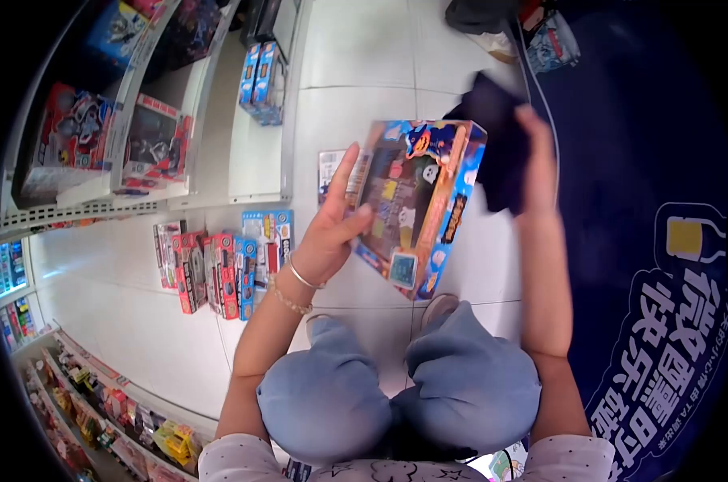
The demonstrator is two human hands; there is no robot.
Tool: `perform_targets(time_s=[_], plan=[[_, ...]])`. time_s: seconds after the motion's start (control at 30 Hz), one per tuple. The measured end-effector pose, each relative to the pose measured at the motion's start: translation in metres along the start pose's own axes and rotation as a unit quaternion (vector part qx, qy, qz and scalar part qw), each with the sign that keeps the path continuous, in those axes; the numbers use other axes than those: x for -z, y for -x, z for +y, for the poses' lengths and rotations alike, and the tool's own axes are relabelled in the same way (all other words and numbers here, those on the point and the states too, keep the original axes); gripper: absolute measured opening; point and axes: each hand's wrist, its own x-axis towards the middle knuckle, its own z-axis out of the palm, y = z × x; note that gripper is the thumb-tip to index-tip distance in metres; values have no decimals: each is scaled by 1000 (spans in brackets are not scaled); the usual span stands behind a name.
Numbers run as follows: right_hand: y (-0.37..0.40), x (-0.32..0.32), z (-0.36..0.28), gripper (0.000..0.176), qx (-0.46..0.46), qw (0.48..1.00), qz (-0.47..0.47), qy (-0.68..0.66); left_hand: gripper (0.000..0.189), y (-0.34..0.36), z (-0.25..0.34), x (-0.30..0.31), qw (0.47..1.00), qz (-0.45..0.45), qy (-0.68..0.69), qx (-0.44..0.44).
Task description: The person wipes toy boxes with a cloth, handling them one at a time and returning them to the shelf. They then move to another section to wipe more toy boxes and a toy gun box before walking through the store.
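My left hand (332, 229) grips the left edge of a colourful boxed toy (419, 201) with a clear window and an orange and blue frame. It is held tilted above my knees. A bracelet and a bangle ring my left wrist. My right hand (534, 153) is at the box's upper right, holding a dark cloth (499, 136) against that end of the box. The box hides part of the floor and a flat packet (329, 170) behind it.
White shelves on the left carry boxed toys (155, 145). A row of red and blue toy boxes (219, 269) stands on the tiled floor by the shelf. A blue floor mat (661, 241) with white lettering lies to the right. More small goods fill the low shelf (99, 402).
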Motion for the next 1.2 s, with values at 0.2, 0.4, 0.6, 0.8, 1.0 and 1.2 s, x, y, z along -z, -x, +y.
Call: perform_targets(time_s=[0.2, 0.4, 0.6, 0.8, 1.0, 1.2], plan=[[77, -67, 71, 34, 269, 915, -150, 260, 64, 18, -1, 15, 997, -49, 46, 31], [91, -85, 75, 33, 632, 611, -180, 442, 64, 35, 16, -18, 961, -43, 265, 73], [74, -107, 52, 42, 496, 694, -98, 513, 66, 24, 16, -21, 925, -134, 350, 55], [49, -99, 81, 42, 317, 800, -29, 508, 75, 24, -3, 3, 918, -33, 391, 54], [30, -80, 114, 46, 161, 938, -41, 305, 73, 23, -23, -3, 953, 12, 303, -10], [58, -60, 151, 42, -236, 970, -55, 25, 119, -13, -33, 4, 870, 152, -290, -369]])
